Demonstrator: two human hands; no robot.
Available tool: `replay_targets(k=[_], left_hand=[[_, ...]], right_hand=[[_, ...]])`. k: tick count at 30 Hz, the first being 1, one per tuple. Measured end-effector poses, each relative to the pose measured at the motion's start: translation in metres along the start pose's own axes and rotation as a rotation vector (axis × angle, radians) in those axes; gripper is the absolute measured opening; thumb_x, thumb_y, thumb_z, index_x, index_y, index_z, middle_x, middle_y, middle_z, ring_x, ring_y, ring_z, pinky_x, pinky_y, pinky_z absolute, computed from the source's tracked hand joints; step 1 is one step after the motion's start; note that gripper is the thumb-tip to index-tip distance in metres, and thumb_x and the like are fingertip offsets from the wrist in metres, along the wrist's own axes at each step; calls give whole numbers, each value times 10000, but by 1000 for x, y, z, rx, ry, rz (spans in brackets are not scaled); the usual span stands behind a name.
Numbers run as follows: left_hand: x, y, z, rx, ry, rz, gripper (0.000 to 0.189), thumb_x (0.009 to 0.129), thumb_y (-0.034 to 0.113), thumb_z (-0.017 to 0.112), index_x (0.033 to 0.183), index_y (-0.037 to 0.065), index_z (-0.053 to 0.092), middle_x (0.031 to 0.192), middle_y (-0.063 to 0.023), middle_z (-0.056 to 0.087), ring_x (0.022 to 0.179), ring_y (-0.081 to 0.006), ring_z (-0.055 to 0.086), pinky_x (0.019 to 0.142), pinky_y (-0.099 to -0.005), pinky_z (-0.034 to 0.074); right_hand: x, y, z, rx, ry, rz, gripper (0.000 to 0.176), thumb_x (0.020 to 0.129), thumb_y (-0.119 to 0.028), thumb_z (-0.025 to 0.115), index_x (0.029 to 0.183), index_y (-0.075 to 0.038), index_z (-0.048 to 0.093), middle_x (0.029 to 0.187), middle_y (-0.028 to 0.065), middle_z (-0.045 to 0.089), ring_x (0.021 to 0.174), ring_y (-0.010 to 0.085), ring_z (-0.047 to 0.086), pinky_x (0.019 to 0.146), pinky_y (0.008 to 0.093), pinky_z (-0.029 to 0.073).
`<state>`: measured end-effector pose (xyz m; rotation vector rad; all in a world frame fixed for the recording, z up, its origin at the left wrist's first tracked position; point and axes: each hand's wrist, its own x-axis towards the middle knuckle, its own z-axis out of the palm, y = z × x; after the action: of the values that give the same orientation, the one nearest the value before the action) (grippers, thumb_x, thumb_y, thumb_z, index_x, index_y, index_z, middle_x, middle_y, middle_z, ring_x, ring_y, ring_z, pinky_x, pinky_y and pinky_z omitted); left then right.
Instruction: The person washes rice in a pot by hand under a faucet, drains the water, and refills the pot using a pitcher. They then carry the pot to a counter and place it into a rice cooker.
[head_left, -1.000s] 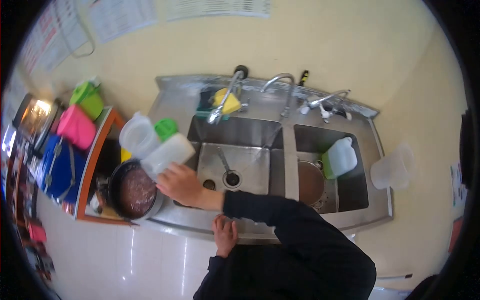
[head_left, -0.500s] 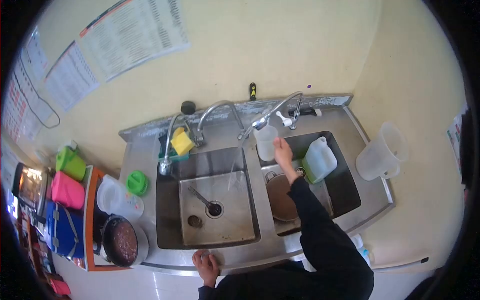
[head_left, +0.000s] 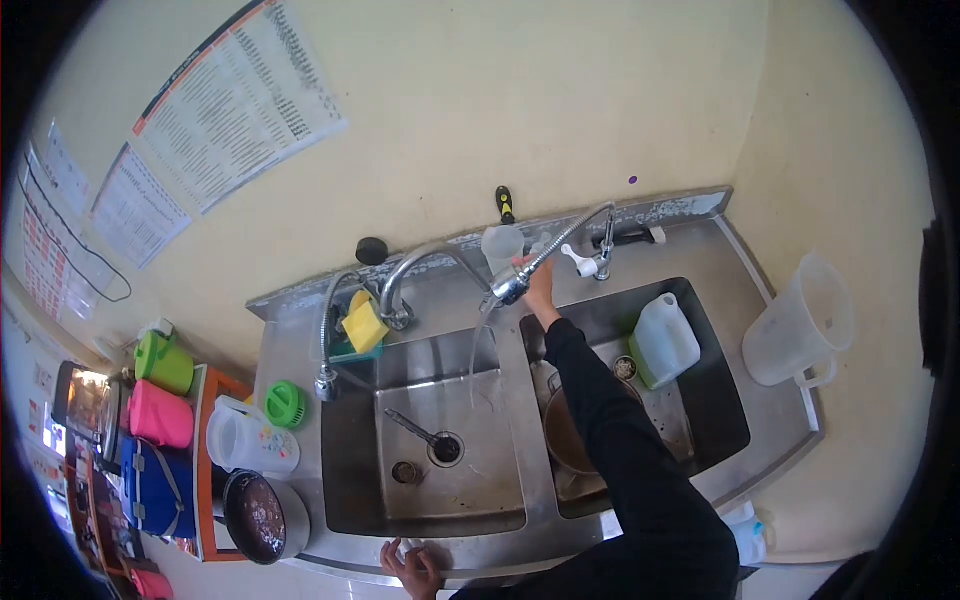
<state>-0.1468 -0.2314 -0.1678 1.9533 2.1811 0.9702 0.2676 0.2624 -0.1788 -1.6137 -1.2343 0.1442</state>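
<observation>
My right hand [head_left: 540, 286] is at the back of the sink, closed on a translucent plastic cup [head_left: 503, 246]; the metal spray head [head_left: 510, 286] partly hides its fingers. A thin stream of water [head_left: 475, 355] falls into the left basin [head_left: 460, 500]. My left hand [head_left: 412, 570] rests on the counter's front edge with its fingers apart, holding nothing. Under my right forearm, a brown-looking pot [head_left: 570, 435] sits in the right basin [head_left: 715, 440], beside a whitish jug with green liquid [head_left: 666, 342].
A large clear pitcher [head_left: 795, 325] stands on the right ledge. At left are a lidless pitcher [head_left: 245, 438], a green lid [head_left: 285, 404] and a pot of dark contents [head_left: 262, 515]. A yellow sponge [head_left: 364, 323] lies behind the left basin, near a curved faucet [head_left: 420, 258].
My right hand and the cup have moved back toward the wall, behind the spray head. The view has shifted slightly. My left hand stays at the front edge, its fingers more spread.
</observation>
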Motion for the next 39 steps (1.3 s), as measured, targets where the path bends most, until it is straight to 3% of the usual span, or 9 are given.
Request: replay_targets(k=[6,9,12,19,23,26,29,36,39], left_hand=[[-4,-10,-6,29,-146,34,356,903,317,495,937,-22,597,1265,-184,420,1227,-371,336,1036,-524,213],[2,3,-9,32,-110,57,118,812,137,562,834,38,622,1211,-199,464,1190,-417,378,992,-550,287],[3,1,-12,25,-136,46,111,805,135,572,823,36,617,1208,-197,468,1192,-415,377,995,-550,284],[1,3,-11,17,-95,27,108,789,143,610,848,57,641,1225,-172,513,1198,-410,418,1013,-522,314],[7,6,-18,-71,-28,37,120,779,124,637,883,63,640,1210,-165,522,1175,-389,449,975,-511,344],[3,-5,-15,-64,20,103,110,790,109,630,892,68,637,1191,-119,540,1169,-319,475,951,-492,348],[0,-2,-32,-130,116,164,113,775,102,639,888,91,644,1178,-85,557,1176,-282,479,961,-489,336],[-14,-106,-138,-90,486,-76,148,787,86,630,934,79,640,1158,-134,565,1114,-324,513,959,-472,339],[17,-180,-188,-53,553,-300,291,812,79,619,1097,36,578,1217,-192,513,1142,-372,470,955,-476,347]], right_hand=[[18,30,-52,-114,454,-77,583,920,-482,522,1263,-34,376,1182,180,497,954,344,549,784,427,475],[42,41,-94,433,-133,421,604,924,-557,464,1319,-113,357,1163,141,550,682,206,566,530,308,468],[43,67,-98,691,2,399,597,929,-580,432,1372,-193,328,1082,95,583,516,92,454,421,193,355],[-69,35,-143,733,296,490,545,959,-405,478,1401,-140,299,1177,81,533,838,163,576,617,292,494],[-196,86,-164,-548,-378,163,472,955,-281,493,1354,-38,430,1186,158,579,1025,259,570,948,348,420],[-240,7,-193,-846,-792,213,311,926,-155,533,1196,-7,576,1076,150,634,982,236,620,850,339,495],[-275,-46,-169,-197,-163,-59,238,934,-163,551,1099,-7,622,1000,126,657,919,174,624,822,290,492],[-361,-346,-43,558,-662,-58,293,983,-261,513,1042,-9,650,955,69,678,894,154,636,809,272,480],[-418,-461,10,427,-1002,-556,251,967,-147,452,1041,-6,646,988,136,650,924,253,634,779,335,482]])
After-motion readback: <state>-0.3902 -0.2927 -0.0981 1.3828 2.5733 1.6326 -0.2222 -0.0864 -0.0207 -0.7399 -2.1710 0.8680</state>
